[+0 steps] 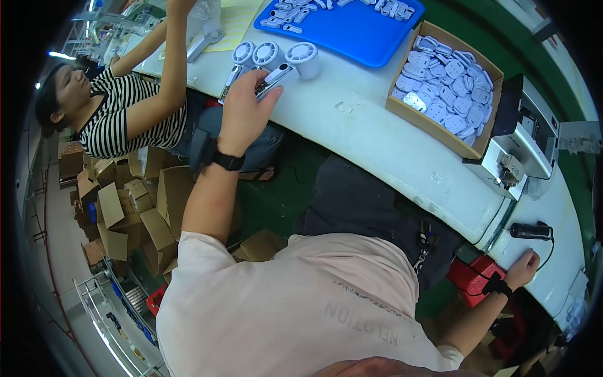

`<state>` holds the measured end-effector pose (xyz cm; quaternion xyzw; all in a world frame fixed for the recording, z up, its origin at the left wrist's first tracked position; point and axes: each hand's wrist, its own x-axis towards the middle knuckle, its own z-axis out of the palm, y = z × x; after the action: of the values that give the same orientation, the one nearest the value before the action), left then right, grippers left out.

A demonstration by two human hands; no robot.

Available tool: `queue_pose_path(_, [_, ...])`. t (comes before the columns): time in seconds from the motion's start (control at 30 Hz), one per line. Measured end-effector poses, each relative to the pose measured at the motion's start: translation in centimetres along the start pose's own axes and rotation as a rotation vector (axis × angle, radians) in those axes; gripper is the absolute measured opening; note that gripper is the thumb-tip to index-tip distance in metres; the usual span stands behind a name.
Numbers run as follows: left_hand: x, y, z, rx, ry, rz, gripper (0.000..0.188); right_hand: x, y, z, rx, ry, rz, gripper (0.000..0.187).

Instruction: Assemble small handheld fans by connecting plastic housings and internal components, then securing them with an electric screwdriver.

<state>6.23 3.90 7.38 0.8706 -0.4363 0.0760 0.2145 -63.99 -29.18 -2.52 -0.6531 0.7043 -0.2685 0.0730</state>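
Three white handheld devices with round vented heads stand in a row on the white table at the upper middle. My left hand (246, 116) reaches over to them, its thumb and fingers closed about the body of the rightmost white device (281, 76). Just left of it are the middle device (266, 55) and the left device (243, 53), the latter's lower body partly behind my fingers. Far to the right, my right hand (522, 269) rests at the table's edge with curled fingers; what they hold, if anything, is hidden. Beside it lies a black cylindrical tool (526, 231) with a cable.
A blue tray (377, 55) carries small white parts. Right of it, a cardboard box (433, 127) is full of flat white pieces. A metal fixture (512, 166) stands beyond the box. To my left sits a person in a striped top (135, 116); cardboard boxes (125, 210) crowd the floor.
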Motion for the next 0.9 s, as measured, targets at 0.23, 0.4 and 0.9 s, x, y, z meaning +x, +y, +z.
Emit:
queue_pose_path(0.23, [-1.5, 5.0, -5.5, -0.582, -0.094, -0.166, 0.034, 0.0, -0.6, 0.1, 0.001, 0.049, -0.016, 0.036])
queue_pose_path(0.4, [-2.0, 7.4, -7.0, -0.804, -0.184, -0.074, 0.032, 0.3, 0.3, 0.2, 0.001, 0.025, -0.029, 0.036])
queue_pose_path(0.9, [-2.1, 14.1, -4.7, -1.049, -0.559, 0.210, 0.031, -8.6, -11.7, -4.5, 0.592, 0.017, -0.059, 0.027])
